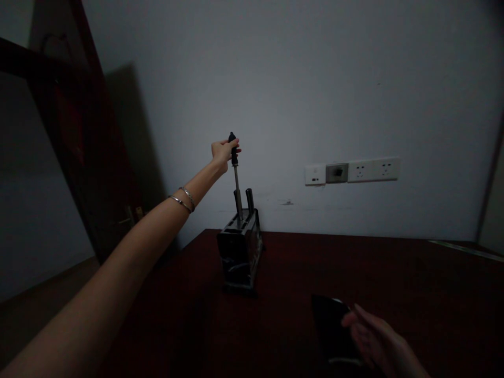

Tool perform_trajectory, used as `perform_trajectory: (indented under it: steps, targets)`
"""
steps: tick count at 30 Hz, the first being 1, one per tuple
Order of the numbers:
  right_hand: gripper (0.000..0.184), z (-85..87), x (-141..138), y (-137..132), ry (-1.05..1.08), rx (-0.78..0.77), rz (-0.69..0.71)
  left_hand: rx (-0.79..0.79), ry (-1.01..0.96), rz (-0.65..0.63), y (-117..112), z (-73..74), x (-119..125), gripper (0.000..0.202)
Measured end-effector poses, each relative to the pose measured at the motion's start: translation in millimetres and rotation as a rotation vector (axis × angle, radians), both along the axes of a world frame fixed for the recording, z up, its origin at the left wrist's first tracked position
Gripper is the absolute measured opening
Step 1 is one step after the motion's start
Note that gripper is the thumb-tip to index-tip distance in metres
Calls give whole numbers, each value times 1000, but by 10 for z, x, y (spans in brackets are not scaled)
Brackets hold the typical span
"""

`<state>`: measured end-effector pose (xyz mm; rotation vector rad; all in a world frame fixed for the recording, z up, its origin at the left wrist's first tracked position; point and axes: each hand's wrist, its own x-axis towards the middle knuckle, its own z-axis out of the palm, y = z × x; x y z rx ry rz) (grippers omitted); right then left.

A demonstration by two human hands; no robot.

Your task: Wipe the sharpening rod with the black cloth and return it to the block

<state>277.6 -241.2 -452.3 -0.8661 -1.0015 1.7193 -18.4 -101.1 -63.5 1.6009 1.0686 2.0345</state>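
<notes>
A sharpening steel (237, 178), with a black handle and a long thin rod, is held nearly upright over the knife block (234, 257). The handle is gripped near its top by the left hand (221, 150), and the fingers are curled close around it. The rod's low end is at the top of the block, but how deep it goes cannot be seen. The step in hand seems to be moving the steel in or out of its slot; which way cannot be told. For the next move, the rod should be kept in line with the slot. Two more handles (250, 200) are seen sticking up from the block. The block is set on the dark red bench (291, 268), close to the wall (275, 79). The right hand (374, 336) is placed low on the right, beside one dark flat thing (331, 320). Its fingers look loosely bent, but they are blurred, and whether anything is held cannot be told. One steel, one block and two hands are counted. Two bangles (183, 198) are worn on the left arm, and four panels (374, 169) are fixed in a row on the wall.
</notes>
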Motion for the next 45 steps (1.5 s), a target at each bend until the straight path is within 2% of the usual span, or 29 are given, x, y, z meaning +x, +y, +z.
perform_trajectory:
  steps: [6, 16, 45]
  targets:
    - [49, 66, -19, -26, -35, -9, -40, 4, -11, 11, 4, 3, -3, 8]
    - [48, -42, 16, 15, 12, 7, 11, 2, -11, 18, 22, 8, -9, 9]
    - [46, -9, -12, -1, 37, 10, 0, -20, -6, 9, 16, -24, -12, 9]
